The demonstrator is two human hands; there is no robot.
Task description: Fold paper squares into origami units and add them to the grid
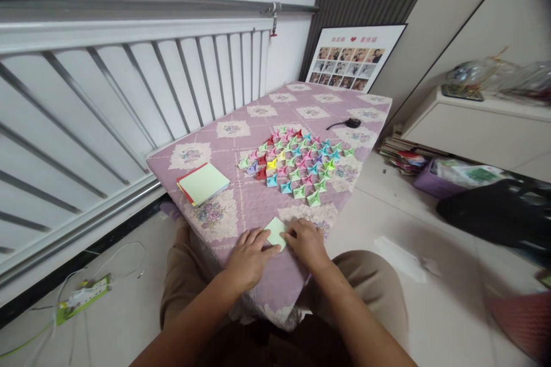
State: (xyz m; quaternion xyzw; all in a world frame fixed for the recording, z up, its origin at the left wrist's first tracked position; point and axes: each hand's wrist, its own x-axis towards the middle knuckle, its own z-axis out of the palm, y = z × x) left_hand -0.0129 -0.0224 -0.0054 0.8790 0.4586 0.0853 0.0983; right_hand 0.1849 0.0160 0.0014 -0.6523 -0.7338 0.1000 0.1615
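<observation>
Green paper (276, 232) between half-curled fingers (261, 237)

The left fingers (253, 237) and right fingers (297, 228) touch opposite sides of a pale-green paper (276, 230) at the near end of the cloth-covered worktop (253, 206). Beyond it, colourful folded pieces (296, 151) sit in staggered rows. Left of them lies a stack of sheets (204, 182); a framed photo board (349, 57) stands tilted at the far end.
</observation>
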